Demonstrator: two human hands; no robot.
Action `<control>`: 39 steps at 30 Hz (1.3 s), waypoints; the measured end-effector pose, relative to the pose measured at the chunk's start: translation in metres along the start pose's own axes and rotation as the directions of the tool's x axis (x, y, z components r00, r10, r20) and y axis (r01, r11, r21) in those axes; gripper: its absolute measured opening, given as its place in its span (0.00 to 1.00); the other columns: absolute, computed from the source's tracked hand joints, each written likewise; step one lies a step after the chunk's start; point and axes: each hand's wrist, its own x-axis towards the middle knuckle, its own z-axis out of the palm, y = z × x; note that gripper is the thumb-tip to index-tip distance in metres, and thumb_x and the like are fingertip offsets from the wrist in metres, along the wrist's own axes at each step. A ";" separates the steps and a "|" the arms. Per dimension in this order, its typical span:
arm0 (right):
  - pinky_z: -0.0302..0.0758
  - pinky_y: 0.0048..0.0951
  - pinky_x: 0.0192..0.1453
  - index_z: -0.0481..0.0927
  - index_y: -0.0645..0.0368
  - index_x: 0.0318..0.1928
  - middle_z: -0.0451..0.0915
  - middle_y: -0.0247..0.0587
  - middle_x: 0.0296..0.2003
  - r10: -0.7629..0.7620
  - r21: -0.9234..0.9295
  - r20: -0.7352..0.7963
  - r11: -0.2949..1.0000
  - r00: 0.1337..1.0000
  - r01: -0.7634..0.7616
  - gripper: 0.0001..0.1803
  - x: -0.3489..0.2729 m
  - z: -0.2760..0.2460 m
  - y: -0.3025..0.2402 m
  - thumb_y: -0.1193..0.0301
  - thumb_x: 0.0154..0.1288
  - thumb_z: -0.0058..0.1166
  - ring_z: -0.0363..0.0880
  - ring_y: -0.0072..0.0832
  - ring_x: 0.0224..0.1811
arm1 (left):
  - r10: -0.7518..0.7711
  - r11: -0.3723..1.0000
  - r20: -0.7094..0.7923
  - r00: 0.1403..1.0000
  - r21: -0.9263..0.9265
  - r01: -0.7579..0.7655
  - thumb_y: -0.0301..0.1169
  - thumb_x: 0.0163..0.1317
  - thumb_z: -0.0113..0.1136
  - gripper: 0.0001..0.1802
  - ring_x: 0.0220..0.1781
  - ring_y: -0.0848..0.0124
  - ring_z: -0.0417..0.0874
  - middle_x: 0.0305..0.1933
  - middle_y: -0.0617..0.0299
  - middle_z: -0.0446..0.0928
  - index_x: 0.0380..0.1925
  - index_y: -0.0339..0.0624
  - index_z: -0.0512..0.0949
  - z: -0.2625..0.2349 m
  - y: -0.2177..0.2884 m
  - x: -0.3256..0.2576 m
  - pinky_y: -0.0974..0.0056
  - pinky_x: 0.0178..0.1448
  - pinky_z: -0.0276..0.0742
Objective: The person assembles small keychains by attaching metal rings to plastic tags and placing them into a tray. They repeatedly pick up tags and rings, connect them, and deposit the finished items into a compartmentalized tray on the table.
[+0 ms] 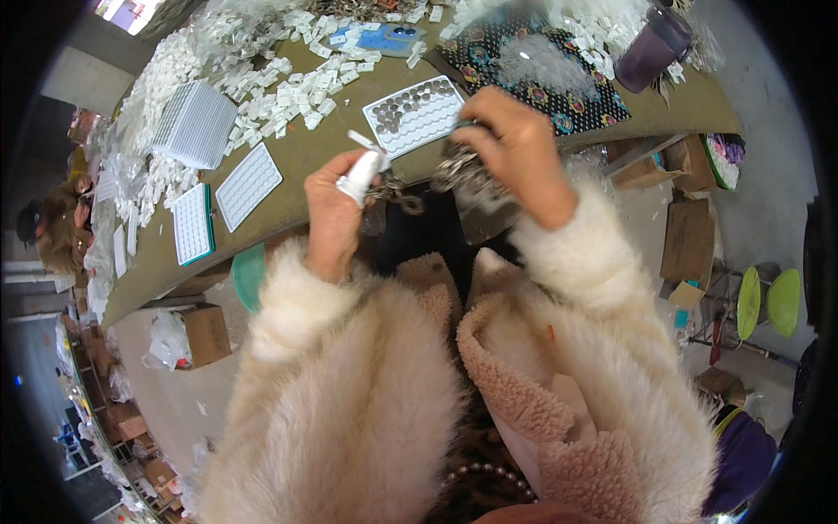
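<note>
Just off the near edge of the white tray [421, 129], the left hand [334, 196] pinches some metal links [403, 201], while the right hand [519, 140] clasps a larger metal bunch [467, 175], probably best held loosely so that single pieces part without tangling.

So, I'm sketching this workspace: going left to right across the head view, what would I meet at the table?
Teal-edged tray, plain white tray, left hand, white tray with dark round pieces, right hand, purple bottle.
</note>
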 end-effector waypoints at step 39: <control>0.72 0.22 0.35 0.81 0.63 0.29 0.79 0.34 0.25 0.211 0.563 0.176 0.780 0.962 -0.274 0.05 -0.009 0.009 -0.038 0.79 0.56 0.65 0.75 0.19 0.28 | -0.080 0.895 0.209 0.975 -0.416 0.163 0.31 0.68 0.62 0.11 0.29 0.84 0.76 0.35 0.65 0.83 0.46 0.37 0.83 0.022 0.023 -0.016 0.78 0.30 0.67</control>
